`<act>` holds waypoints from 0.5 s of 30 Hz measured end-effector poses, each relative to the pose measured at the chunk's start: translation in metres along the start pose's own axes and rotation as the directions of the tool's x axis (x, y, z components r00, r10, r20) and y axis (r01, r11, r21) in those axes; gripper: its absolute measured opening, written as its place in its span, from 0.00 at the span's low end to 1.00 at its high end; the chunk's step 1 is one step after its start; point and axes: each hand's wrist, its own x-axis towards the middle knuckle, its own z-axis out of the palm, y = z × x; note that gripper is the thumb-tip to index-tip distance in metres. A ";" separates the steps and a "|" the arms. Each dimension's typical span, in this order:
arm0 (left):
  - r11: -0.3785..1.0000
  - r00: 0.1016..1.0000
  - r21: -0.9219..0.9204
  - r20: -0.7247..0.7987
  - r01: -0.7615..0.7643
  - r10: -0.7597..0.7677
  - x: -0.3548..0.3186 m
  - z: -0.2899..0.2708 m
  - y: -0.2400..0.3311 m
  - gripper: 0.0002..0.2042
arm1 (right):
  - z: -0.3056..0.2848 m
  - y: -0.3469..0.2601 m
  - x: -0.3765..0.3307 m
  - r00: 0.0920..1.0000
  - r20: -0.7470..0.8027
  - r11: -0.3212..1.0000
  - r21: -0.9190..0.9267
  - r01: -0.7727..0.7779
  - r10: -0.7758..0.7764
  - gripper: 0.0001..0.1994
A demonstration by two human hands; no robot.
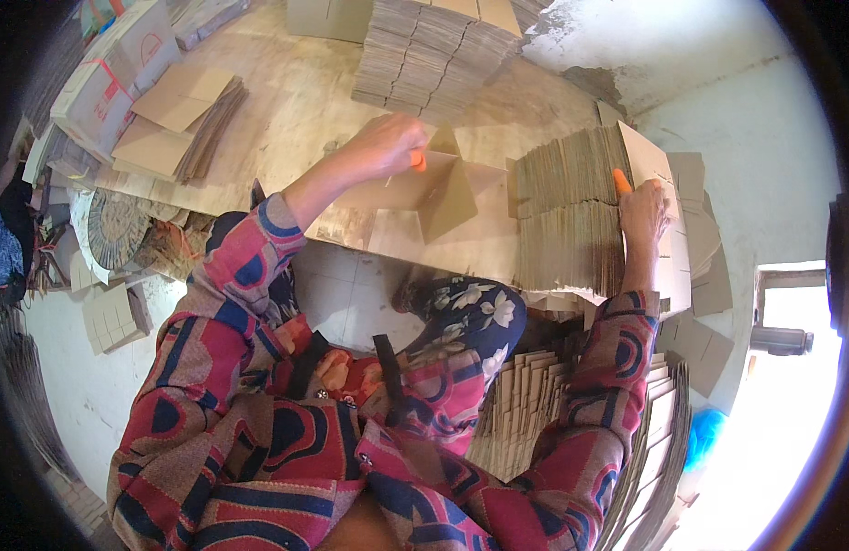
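My left hand [388, 149] is closed above the wooden table, with an orange cover on a fingertip. It pinches the upper edge of a cardboard divider [447, 195], whose crossed panels stand upright on the table. My right hand [645, 213] is at the right end of a long row of cardboard sheets [569, 207] packed on edge. Its orange-covered thumb lies against the row, and its other fingers curl over the end sheet [647, 156]. Part of that grip is hidden.
A tall cardboard stack [434, 60] stands at the back of the wooden table [296, 101]. Flat sheets [181, 124] lie at the left beside a white box [99, 101]. More upright cardboard pieces [525, 395] are below the table at the right, near a pale wall [746, 174].
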 end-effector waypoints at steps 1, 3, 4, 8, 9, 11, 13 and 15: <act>1.000 1.000 -0.009 0.006 -0.003 0.004 0.000 0.000 0.000 0.10 | 0.003 0.006 0.007 0.979 0.205 0.996 0.081 -0.034 0.016 0.24; 1.000 1.000 0.001 0.028 0.010 -0.010 0.001 -0.001 0.000 0.10 | 0.017 0.012 0.009 0.982 0.080 0.982 0.091 0.165 -0.172 0.20; 0.999 0.999 0.022 0.044 0.029 -0.030 0.000 -0.003 0.003 0.09 | 0.018 0.010 0.008 0.964 0.018 0.961 0.088 0.262 -0.264 0.19; 0.999 1.000 0.054 -0.005 -0.004 0.004 -0.001 0.001 -0.002 0.07 | 0.011 0.005 0.014 0.936 -0.053 0.936 0.037 0.349 -0.347 0.13; 0.994 0.999 0.109 0.019 0.028 -0.030 -0.001 0.002 -0.005 0.07 | 0.002 0.009 0.020 0.938 -0.034 0.936 0.060 0.347 -0.345 0.11; 0.975 0.993 0.207 0.061 0.082 -0.097 0.002 -0.003 0.004 0.08 | -0.006 0.021 0.025 0.939 -0.098 0.934 0.114 0.339 -0.329 0.07; 0.973 0.994 0.218 0.062 0.072 -0.088 -0.001 -0.007 0.011 0.12 | -0.014 0.026 0.023 0.919 -0.268 0.919 0.193 0.344 -0.288 0.07; 0.973 0.995 0.217 0.034 0.079 -0.089 -0.007 -0.012 0.017 0.18 | -0.028 0.026 0.019 0.927 -0.363 0.980 0.130 0.150 -0.094 0.12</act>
